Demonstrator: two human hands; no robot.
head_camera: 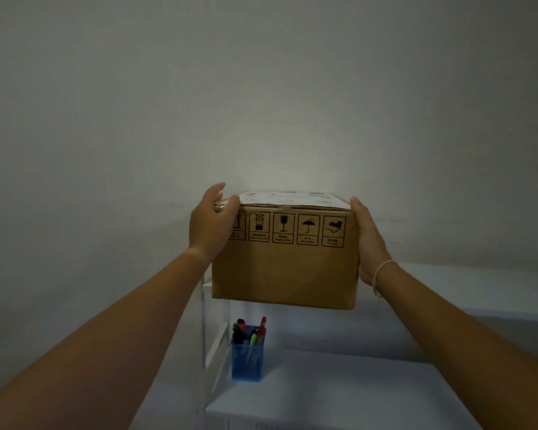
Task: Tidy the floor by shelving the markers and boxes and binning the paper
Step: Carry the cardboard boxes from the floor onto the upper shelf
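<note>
A brown cardboard box (284, 268) with black handling symbols and a white label on top is held at the level of the upper white shelf (479, 274). My left hand (210, 226) grips its upper left corner, thumb on the front face. My right hand (370, 240) presses flat against its right side. I cannot tell whether the box's bottom rests on the shelf. On the shelf below stands a blue pen holder (247, 360) with several coloured markers (252, 332) upright in it.
The white shelving unit has a thin frame post (203, 336) at its left and a lower board (339, 392) reaching toward me. A plain pale wall (261, 88) stands directly behind the box.
</note>
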